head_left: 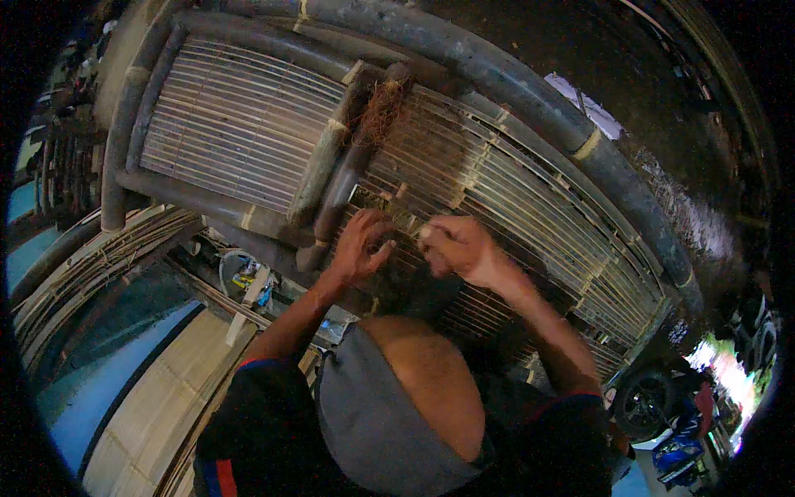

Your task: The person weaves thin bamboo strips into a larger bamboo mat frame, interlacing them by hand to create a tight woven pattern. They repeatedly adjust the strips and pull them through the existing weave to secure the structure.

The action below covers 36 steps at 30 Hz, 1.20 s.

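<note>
My left hand (pixel 361 246) is curled over a slatted bamboo panel (pixel 513 195), close to the lower end of a dark pole (pixel 335 203). Its fingers bend in toward the thumb; anything between them is too small to make out. A short gap to the right, my right hand (pixel 465 255) is closed with fingertips pressed together in a pinch, and what it grips is not clear. Both hands face each other above the slats. Higher up, a tangled clump of brown fibre (pixel 383 112) lies over the dark poles.
Another slatted bamboo panel (pixel 240 124) in a thick pole frame lies at the upper left. A long curved pole (pixel 497 66) runs along the far side. Bundled strips (pixel 91 273) and a pale woven panel (pixel 149 398) are at the left. A black wheel (pixel 646 404) stands lower right.
</note>
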Each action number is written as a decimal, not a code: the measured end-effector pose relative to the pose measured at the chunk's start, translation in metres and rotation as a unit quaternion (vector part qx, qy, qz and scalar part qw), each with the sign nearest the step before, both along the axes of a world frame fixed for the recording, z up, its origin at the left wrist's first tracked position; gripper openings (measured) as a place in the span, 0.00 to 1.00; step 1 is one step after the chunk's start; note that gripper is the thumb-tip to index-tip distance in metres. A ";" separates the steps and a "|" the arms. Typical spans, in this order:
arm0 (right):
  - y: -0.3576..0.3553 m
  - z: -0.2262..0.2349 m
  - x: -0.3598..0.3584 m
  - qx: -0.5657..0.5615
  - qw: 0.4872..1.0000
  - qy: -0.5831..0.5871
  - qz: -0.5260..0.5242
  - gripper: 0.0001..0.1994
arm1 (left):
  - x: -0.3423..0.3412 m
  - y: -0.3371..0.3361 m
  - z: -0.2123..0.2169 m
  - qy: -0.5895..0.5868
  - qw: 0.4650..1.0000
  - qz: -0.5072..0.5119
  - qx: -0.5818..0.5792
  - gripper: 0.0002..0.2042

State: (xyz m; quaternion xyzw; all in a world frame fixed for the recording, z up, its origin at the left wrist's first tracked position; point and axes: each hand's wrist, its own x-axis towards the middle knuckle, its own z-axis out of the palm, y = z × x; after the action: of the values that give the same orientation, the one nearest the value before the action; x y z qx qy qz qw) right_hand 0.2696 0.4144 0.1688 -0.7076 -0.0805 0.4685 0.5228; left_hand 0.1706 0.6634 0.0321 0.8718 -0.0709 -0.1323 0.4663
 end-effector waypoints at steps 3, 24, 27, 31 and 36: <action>-0.026 0.046 0.009 -0.030 0.998 -0.006 0.058 0.17 | 0.021 -0.005 -0.005 -0.106 0.975 -0.107 0.165 0.25; -0.068 0.103 -0.004 0.292 0.907 0.147 -0.266 0.18 | 0.058 -0.040 -0.003 0.029 0.932 -0.211 0.292 0.23; -0.081 0.116 -0.012 0.190 0.946 0.080 -0.252 0.17 | 0.026 -0.053 0.009 -0.129 0.969 -0.098 0.187 0.18; -0.103 0.133 -0.031 0.010 0.990 -0.023 -0.141 0.16 | 0.009 -0.065 0.008 -0.038 0.991 -0.120 0.035 0.10; -0.125 0.155 -0.049 -0.072 0.994 -0.039 -0.075 0.15 | 0.011 -0.067 0.016 0.010 0.990 -0.134 0.035 0.07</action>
State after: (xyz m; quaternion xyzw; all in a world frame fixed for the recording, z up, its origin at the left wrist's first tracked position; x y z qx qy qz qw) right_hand 0.2210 0.2895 0.3238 -0.7654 -0.0135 0.4045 0.5003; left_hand 0.1812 0.5960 0.0482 0.8689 -0.1777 -0.2048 0.4140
